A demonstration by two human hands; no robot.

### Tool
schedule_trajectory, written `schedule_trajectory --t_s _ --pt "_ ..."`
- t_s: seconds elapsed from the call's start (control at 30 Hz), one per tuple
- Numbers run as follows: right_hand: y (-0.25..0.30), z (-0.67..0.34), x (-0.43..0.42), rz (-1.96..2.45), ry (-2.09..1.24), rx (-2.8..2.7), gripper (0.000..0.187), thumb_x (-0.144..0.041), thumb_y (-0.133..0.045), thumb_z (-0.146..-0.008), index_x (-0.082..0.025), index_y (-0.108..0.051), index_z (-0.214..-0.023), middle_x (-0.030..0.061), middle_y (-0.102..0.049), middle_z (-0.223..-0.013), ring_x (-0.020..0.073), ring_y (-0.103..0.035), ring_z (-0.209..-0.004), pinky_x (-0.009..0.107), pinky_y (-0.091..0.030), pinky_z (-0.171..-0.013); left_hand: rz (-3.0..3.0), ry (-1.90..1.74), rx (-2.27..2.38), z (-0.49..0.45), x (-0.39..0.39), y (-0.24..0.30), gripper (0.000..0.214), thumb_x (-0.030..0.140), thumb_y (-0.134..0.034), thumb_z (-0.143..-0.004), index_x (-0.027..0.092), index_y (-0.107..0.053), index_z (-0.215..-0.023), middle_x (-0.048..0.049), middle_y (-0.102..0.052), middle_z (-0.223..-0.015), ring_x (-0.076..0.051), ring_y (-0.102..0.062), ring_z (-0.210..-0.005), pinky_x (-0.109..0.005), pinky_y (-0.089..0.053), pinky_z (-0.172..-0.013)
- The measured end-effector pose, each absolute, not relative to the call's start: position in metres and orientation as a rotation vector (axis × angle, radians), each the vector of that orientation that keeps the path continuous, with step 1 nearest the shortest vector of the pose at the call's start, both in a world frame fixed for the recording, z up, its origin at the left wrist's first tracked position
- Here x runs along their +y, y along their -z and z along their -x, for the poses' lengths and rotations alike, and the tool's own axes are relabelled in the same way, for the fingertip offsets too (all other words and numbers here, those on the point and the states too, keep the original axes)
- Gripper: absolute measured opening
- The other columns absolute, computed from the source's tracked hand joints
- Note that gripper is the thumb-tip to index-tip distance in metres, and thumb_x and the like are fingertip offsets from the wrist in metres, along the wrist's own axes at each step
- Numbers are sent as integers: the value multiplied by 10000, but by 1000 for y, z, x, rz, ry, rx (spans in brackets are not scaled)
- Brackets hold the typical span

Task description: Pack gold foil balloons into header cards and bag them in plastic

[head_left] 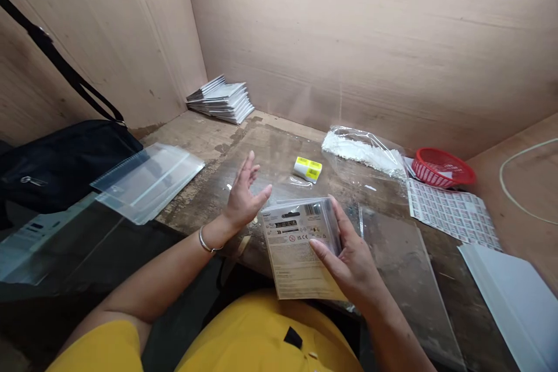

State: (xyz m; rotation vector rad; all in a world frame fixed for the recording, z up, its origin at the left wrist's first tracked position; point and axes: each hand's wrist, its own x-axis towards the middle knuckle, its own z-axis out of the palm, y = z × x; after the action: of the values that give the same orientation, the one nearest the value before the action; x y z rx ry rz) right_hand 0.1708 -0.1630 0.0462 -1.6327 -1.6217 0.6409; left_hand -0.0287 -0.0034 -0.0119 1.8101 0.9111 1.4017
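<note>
My right hand [351, 261] grips a printed cardboard product card [292, 253] by its right edge. The card sits inside a transparent plastic sleeve and shows barcodes and small symbols. My left hand [244, 197] is raised with its fingers apart, its thumb close to the card's upper left corner, and holds nothing. A silver bangle circles my left wrist. Beyond the hands, a small white item with yellow barcode labels [307, 169] lies on the worn wooden table [204, 139].
A plastic bag of white material [361, 151], a red basket [442, 167] and a printed label sheet [453, 212] lie to the right. A stack of white packets [221, 102] stands in the far corner. Plastic sleeves [148, 181] rest on a black bag [65, 165] at left.
</note>
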Motion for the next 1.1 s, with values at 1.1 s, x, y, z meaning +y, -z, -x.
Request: schedule_trajectory --t_s 1.1 --pt "-38 -179 -164 1414 -1245 -1043 618 -456 -638 -859 -279 -400 -1401 126 -625 -1292 322 -648 -1086 470 -582 -841 -2295 -1597 788 30 -69 27 209 135 -508 -911 265 -495 -1074 10 -662 -785 -116 -623 -652 -233 -481 -606"
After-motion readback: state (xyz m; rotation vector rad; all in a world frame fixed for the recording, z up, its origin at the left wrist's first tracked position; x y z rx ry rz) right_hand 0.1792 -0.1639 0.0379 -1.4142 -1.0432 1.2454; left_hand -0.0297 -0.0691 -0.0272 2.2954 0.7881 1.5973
